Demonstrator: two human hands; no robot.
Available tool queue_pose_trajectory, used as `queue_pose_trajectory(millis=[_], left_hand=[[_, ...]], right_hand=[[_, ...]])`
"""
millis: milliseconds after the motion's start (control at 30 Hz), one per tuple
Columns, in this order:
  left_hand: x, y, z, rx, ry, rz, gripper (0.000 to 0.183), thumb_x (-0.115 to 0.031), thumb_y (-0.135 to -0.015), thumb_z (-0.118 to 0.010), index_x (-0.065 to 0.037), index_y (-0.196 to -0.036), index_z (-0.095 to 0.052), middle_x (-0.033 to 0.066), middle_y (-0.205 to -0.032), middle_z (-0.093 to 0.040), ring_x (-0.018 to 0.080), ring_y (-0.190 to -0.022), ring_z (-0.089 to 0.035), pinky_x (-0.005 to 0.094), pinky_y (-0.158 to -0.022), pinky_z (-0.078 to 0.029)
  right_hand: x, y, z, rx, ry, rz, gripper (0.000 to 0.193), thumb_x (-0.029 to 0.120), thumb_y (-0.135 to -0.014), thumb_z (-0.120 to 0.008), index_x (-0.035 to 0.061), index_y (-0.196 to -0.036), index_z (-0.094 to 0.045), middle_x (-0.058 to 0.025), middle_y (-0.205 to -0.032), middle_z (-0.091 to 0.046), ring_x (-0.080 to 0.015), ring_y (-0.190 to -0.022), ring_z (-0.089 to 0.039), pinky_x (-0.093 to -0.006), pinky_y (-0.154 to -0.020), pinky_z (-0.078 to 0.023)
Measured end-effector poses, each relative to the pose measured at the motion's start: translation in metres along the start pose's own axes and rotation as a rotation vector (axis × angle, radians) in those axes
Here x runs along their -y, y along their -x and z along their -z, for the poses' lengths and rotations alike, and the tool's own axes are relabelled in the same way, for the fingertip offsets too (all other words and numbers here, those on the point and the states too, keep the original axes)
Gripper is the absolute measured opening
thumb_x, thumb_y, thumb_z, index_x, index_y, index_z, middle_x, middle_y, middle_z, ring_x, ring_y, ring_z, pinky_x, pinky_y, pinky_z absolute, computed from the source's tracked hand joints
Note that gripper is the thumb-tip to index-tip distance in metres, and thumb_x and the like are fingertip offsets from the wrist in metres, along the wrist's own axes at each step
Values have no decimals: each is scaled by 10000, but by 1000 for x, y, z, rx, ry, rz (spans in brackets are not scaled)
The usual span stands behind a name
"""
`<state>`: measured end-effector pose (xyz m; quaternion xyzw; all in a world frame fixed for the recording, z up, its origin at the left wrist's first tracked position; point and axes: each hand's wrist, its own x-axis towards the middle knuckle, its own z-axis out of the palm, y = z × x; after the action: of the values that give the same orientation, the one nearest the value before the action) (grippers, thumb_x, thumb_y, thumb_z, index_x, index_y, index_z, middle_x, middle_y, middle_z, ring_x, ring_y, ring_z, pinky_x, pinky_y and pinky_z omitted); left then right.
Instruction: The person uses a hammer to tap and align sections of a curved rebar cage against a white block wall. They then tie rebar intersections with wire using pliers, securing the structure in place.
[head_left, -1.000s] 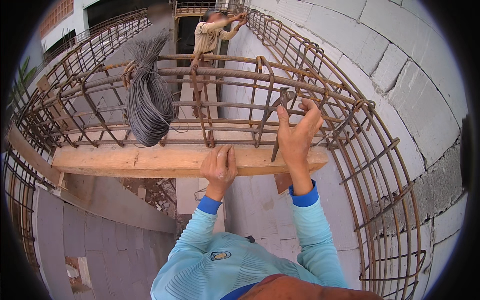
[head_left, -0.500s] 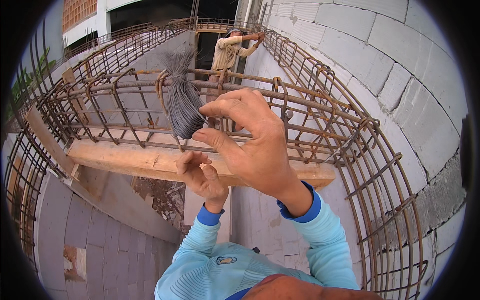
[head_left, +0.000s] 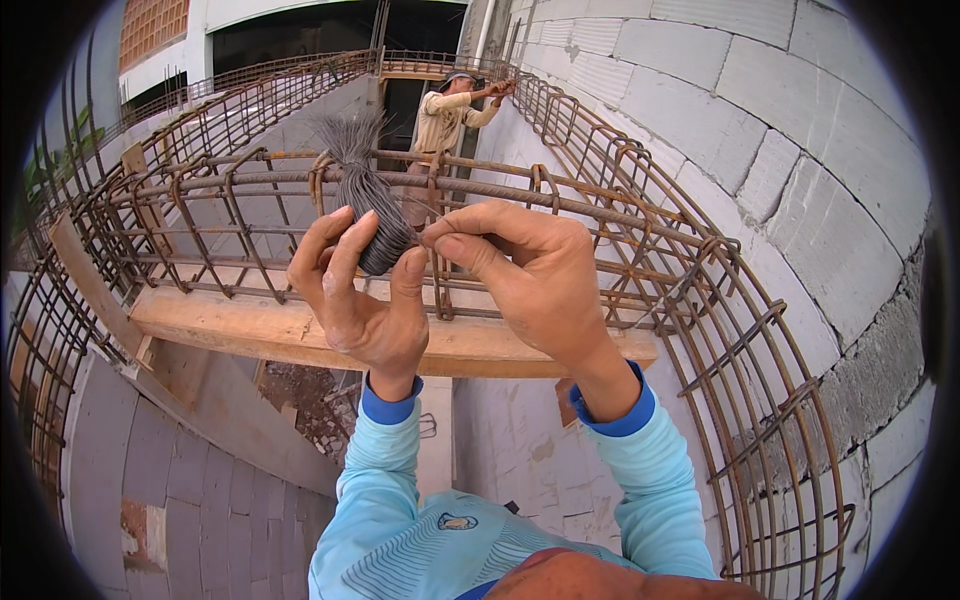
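A thick bundle of grey tie wire [head_left: 372, 205] hangs over the top bars of the rusty rebar cage [head_left: 600, 210] before me, its loose ends fanned upward and its looped end down. My left hand [head_left: 365, 310] holds the looped end from below, fingers on its left side and thumb on its right. Beside that thumb, my right hand [head_left: 540, 265] is closed in a pinch at the bundle's lower right edge. A thin strand shows at its fingertips; how far it runs inside the pinch is hidden.
A wooden formwork board [head_left: 480, 345] runs under the cage. Another rebar cage [head_left: 740, 400] curves along the right, beside a grey block wall [head_left: 790, 80]. A co-worker [head_left: 440, 125] reaches to the far bars. Rubble [head_left: 310, 405] lies below, left of centre.
My left hand has risen from below the bundle and taken hold of its looped end. My right hand has moved slightly right and closed from a loose curl into a pinch.
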<state>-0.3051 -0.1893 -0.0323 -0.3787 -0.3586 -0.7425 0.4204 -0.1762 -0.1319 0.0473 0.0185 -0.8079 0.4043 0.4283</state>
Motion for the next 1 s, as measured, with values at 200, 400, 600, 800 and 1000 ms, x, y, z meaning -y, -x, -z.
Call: queue_pose_trajectory(millis=[200, 400, 600, 800, 1000], left_hand=[[-3, 2, -1, 0, 39, 2, 440, -104, -858, -815, -44, -1260, -647, 108, -1323, -533, 255, -1289, -507, 422, -1120, -404], [-3, 4, -4, -6, 33, -13, 474, -59, -814, -843, -71, -1251, -659, 111, -1323, -524, 256, -1257, -517, 393, -1049, -433], [1, 6, -4, -26, 15, -15, 479, -66, -783, -870, -110, -1226, -695, 102, -1315, -520, 248, -1194, -533, 351, -920, -461], [-5, 7, -8, -48, 30, 25, 443, -56, -805, -848, -111, -1219, -701, 107, -1314, -519, 242, -1194, -527, 351, -924, -465], [-2, 9, -5, -56, -94, -31, 441, -74, -855, -806, -68, -1270, -657, 122, -1305, -514, 244, -1163, -539, 350, -921, -472]], right_hand=[[2, -2, 4, 49, 6, 6, 159, 8, -895, -739, -31, -1050, -737, -85, -977, -715, -127, -897, -664, -260, -765, -544], [3, -4, 4, 11, 138, 116, 96, 30, -863, -761, -4, -946, -730, -55, -924, -691, -119, -781, -619, -260, -643, -475], [-5, -5, 9, -26, 168, 210, 79, 19, -867, -745, -2, -941, -726, -62, -866, -691, -133, -746, -617, -272, -627, -467], [-1, -5, 13, -80, 69, 138, 87, 33, -917, -717, -23, -984, -722, -73, -887, -697, -124, -793, -639, -264, -706, -506], [38, 45, 52, -452, 311, 213, 106, 37, -986, -648, -47, -1035, -691, -66, -891, -665, -105, -797, -617, -230, -688, -496]])
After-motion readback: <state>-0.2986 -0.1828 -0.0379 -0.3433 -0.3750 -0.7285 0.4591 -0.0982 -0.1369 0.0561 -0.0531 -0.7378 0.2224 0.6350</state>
